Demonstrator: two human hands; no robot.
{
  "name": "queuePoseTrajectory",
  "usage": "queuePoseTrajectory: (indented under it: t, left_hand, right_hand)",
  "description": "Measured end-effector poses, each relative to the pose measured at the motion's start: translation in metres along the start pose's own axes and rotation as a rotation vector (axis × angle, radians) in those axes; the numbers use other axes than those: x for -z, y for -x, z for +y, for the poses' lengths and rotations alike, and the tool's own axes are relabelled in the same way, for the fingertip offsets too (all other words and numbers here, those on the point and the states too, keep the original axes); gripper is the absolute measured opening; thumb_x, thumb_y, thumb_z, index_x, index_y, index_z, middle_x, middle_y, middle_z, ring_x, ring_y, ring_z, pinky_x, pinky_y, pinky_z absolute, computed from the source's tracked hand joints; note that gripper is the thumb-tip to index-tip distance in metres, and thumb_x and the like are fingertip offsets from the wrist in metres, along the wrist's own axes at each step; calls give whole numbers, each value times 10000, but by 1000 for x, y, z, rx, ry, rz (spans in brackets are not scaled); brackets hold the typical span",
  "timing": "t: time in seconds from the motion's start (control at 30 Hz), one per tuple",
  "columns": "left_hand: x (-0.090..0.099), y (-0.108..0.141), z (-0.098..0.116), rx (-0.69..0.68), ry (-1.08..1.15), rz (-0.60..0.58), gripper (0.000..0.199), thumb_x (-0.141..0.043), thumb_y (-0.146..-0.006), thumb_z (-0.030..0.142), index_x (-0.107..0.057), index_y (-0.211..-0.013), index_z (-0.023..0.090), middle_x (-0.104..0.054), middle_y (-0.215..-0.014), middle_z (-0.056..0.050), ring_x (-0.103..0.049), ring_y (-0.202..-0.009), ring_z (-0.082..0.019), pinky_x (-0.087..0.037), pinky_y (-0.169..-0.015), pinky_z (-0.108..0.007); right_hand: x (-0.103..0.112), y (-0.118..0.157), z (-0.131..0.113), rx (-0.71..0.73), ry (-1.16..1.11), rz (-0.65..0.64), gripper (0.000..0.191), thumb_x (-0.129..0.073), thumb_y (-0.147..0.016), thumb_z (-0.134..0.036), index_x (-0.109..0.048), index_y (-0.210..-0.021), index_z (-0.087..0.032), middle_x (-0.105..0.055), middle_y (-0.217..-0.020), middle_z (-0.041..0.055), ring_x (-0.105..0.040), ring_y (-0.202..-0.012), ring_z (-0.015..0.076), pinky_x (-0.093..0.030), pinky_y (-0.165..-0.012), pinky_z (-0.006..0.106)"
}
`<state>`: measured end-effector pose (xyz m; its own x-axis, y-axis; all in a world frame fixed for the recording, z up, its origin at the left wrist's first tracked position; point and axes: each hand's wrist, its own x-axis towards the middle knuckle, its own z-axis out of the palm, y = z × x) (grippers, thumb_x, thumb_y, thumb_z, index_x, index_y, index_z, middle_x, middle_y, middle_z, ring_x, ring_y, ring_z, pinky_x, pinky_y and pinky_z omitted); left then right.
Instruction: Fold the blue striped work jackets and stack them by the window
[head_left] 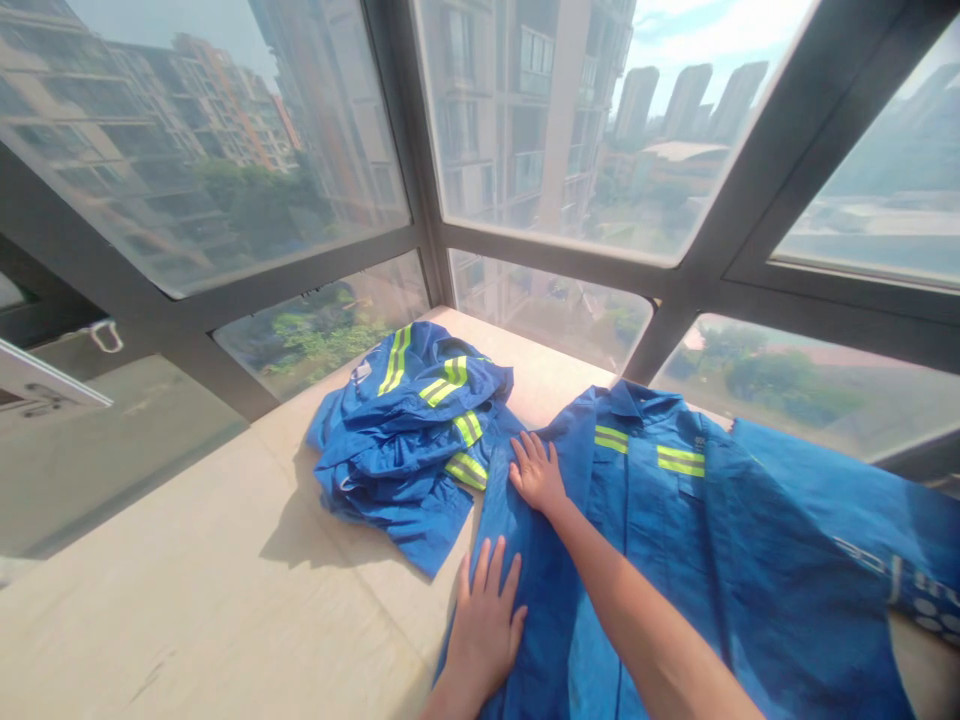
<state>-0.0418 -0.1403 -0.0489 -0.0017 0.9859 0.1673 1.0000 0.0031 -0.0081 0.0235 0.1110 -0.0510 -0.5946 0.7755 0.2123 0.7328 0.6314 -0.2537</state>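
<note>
A blue work jacket [667,540] with yellow-and-grey reflective strips lies spread on the pale ledge, its collar toward the window. My left hand [486,610] rests flat on the jacket's left-side sleeve, low down, fingers apart. Higher up the same sleeve, close to the shoulder, my right hand [538,475] presses with its fingers spread. Beside that sleeve sits a crumpled heap of blue clothing [397,450] with similar reflective strips; its edge meets the jacket near my right hand. The jacket's lower hem is out of view.
The pale stone ledge [187,560] runs along the corner windows, with dark window frames [431,220] rising behind the clothes. At the left, a white panel edge [45,385] and a metal latch [106,336] jut in. Printed dark fabric [926,600] lies at the right.
</note>
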Motion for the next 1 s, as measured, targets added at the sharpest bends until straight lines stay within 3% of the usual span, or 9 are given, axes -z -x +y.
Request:
queuePoseTrajectory:
  t: [0.13, 0.23, 0.33, 0.43, 0.53, 0.67, 0.83, 0.93, 1.0]
  left_hand:
    - [0, 0, 0, -2, 51, 17, 692, -560, -895, 309, -369, -1560, 325, -312, -1651, -76, -285, -1501, -358, -288, -1167, -611]
    - [1, -16, -21, 82, 143, 88, 597, -516, -920, 265, -454, -1514, 296, -374, -1619, -89, -348, -1473, -333, -355, -1153, -579]
    - [5, -55, -56, 207, 267, 154, 509, -423, -942, 182, -545, -1436, 190, -489, -1532, -130, -425, -1430, -286, -416, -1146, -484]
    - [10, -104, -85, 190, 417, 60, 499, -393, -900, 94, -607, -1347, 154, -591, -1435, -122, -515, -1356, -244, -430, -1144, -436]
    - [15, -145, -96, 231, 446, 27, 466, -419, -891, 93, -627, -1304, 152, -662, -1335, -132, -593, -1256, -249, -442, -1116, -440]
    - [17, -189, -94, 324, 455, -8, 424, -460, -944, 193, -582, -1345, 126, -698, -1255, -157, -653, -1135, -251, -475, -1029, -394]
    - [21, -235, -85, 365, 506, -107, 391, -673, -804, 198, -664, -1192, 145, -738, -1145, -128, -681, -1035, -247, -499, -888, -321]
    - [30, -244, -66, 333, 537, -93, 229, -624, -824, 171, -709, -1036, 154, -740, -1027, -111, -672, -987, -249, -493, -863, -339]
    - [37, -239, -44, 242, 570, -68, 180, -594, -834, 149, -720, -961, 176, -721, -1020, -88, -653, -1003, -228, -482, -911, -341]
  right_hand:
    - [16, -6, 2, 17, -13, -69, 546, -402, -990, -354, -471, -1507, -192, -399, -1597, 126, -343, -1467, 317, -246, -1174, 567]
    - [30, 8, -2, 18, -8, -63, 566, -440, -971, -331, -458, -1509, -155, -380, -1605, 143, -326, -1474, 325, -283, -1168, 540]
    - [36, 45, -14, 34, -23, -34, 565, -474, -947, -297, -474, -1494, -158, -374, -1608, 139, -319, -1479, 318, -328, -1159, 490]
    - [36, 88, -31, -7, -46, -15, 571, -490, -916, -236, -485, -1479, -144, -400, -1588, 157, -360, -1457, 309, -380, -1136, 456]
    - [35, 119, -44, -26, -84, 11, 581, -499, -887, -185, -499, -1467, -149, -432, -1567, 149, -396, -1437, 299, -401, -1134, 444]
    - [41, 140, -42, -68, -133, 64, 543, -481, -875, -155, -557, -1413, -140, -528, -1484, 156, -459, -1388, 302, -423, -1132, 468]
    - [45, 165, -20, -84, -213, 189, 517, -450, -893, -142, -560, -1397, -165, -566, -1440, 148, -506, -1355, 286, -459, -1116, 489]
    - [37, 179, -8, -134, -292, 218, 512, -450, -911, -163, -532, -1416, -157, -579, -1422, 156, -546, -1326, 267, -495, -1094, 457]
    - [30, 185, -1, -182, -347, 214, 517, -452, -907, -172, -522, -1419, -157, -593, -1408, 151, -566, -1313, 256, -506, -1088, 443]
